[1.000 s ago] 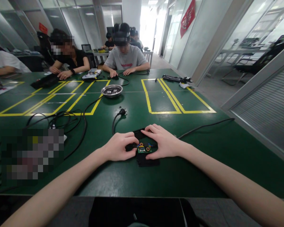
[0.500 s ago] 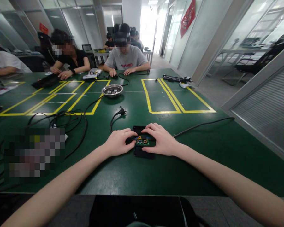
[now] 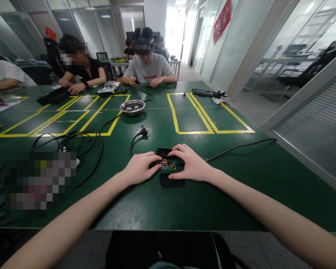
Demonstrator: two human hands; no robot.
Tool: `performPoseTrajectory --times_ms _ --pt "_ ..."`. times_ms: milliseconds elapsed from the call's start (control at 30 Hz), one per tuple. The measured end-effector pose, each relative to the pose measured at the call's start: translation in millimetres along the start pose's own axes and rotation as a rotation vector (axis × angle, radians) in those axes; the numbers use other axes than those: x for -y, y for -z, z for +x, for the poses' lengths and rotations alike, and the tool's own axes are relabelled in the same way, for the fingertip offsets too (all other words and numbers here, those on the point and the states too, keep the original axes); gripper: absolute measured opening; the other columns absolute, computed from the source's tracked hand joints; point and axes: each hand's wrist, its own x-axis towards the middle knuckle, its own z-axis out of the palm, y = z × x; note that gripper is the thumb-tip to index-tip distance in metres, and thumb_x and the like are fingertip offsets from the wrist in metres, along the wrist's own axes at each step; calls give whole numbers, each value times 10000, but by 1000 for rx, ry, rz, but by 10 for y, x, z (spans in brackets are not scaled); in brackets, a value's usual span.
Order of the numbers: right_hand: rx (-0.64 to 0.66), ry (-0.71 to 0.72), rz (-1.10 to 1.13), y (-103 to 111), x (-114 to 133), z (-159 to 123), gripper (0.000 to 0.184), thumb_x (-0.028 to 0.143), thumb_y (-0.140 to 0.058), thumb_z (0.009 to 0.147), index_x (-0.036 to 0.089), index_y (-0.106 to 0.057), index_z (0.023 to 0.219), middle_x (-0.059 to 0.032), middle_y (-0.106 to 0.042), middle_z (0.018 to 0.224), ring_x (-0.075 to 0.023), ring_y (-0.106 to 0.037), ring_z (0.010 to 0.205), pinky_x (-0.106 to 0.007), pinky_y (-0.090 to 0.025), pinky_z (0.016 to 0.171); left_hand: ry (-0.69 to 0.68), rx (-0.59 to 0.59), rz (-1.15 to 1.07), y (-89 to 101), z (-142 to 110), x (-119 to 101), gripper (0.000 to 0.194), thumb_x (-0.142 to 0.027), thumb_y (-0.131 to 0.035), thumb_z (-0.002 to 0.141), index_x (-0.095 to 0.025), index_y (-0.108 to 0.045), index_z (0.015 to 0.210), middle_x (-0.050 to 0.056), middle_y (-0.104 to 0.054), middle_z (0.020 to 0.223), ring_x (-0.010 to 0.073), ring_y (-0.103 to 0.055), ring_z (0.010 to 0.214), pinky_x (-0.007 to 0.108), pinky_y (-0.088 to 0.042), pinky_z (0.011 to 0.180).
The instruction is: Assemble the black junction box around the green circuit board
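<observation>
The table [image 3: 145, 209] has a smooth, dark green surface, glossy enough to throw back pale streaks of light. Strips of yellow tape [image 3: 232, 132] lie flat on it with a slight sheen. The bowl [image 3: 123, 108] is shiny metal, and the small parts [image 3: 133, 108] in it look like bright metal too. The near cover [image 3: 173, 181] and far cover [image 3: 164, 151] look like dull black plastic. The circuit board [image 3: 165, 167] is green, with copper-coloured coils [image 3: 171, 166]. The plug [image 3: 143, 131] has a black plastic-looking body and bare metal pins. The grey shirt [image 3: 156, 67] is soft, matt cloth.
</observation>
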Motion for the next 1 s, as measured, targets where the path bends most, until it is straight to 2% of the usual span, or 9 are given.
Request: performPoseTrajectory --times_ms 367,600,800,1000 --pt "17 -69 3 22 -19 28 629 523 -952 611 201 -629 1043 -120 -618 1220 -326 -581 1157 -522 -521 1027 16 -1 35 -7 8 -7 231 -320 -621 995 -231 -753 1161 32 -762 1021 180 -722 827 270 -539 741" --pt "-10 -48 14 19 -11 34 578 525 -933 633 232 -584 989 -100 -624 1167 -322 -583 1107 -522 -536 969 5 -3 30 -10 4 -28 233 -320 -628 996 -222 -760 1161 35 -755 991 180 -718 809 272 -538 736" --pt "-18 -59 9 0 -17 26 606 511 -924 632 225 -571 1033 -113 -615 1191 -335 -573 1140 -534 -519 1001 -5 -10 17 -20 -14 -26 239 -336 -615 1001 -218 -759 1151 40 -748 973 180 -713 804 274 -542 737" --pt "-49 -30 -33 -42 21 16 560 477 -899 649 232 -583 1040 -112 -629 1169 -346 -583 1129 -543 -522 991 -24 -23 0 -39 -20 -22 242 -339 -605 999 -216 -757 1141 41 -745 958 174 -707 805 269 -554 759"
